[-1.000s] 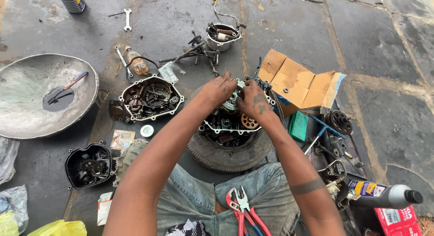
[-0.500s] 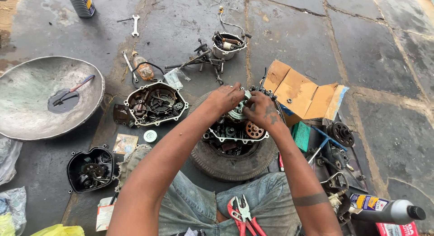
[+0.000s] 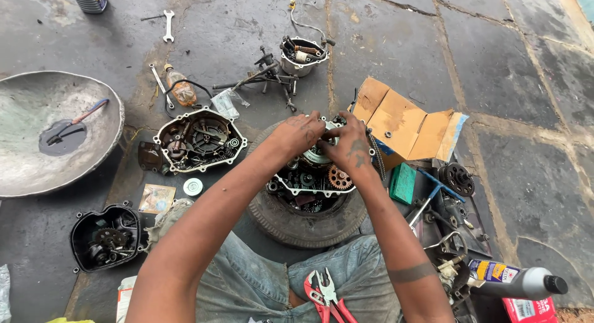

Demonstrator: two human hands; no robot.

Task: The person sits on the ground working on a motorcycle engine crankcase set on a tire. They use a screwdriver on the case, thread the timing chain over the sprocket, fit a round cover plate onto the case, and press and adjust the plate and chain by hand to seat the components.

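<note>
Grip: both hands, left [image 3: 301, 135] and right [image 3: 350, 147], pinching round engine part [image 3: 318, 155] above open crankcase [image 3: 312, 184] on tyre [image 3: 306, 224].

Dark stone floor [image 3: 507, 69], with cracks. At centre, old tyre [image 3: 309, 224]. At nine o'clock, wide metal basin [image 3: 37, 168]. At eleven, spanner [image 3: 167, 25]. At three, flattened cardboard box [image 3: 402, 122]. At five, grey oil bottle [image 3: 516, 281]. At seven, black engine cover [image 3: 105, 237].
</note>
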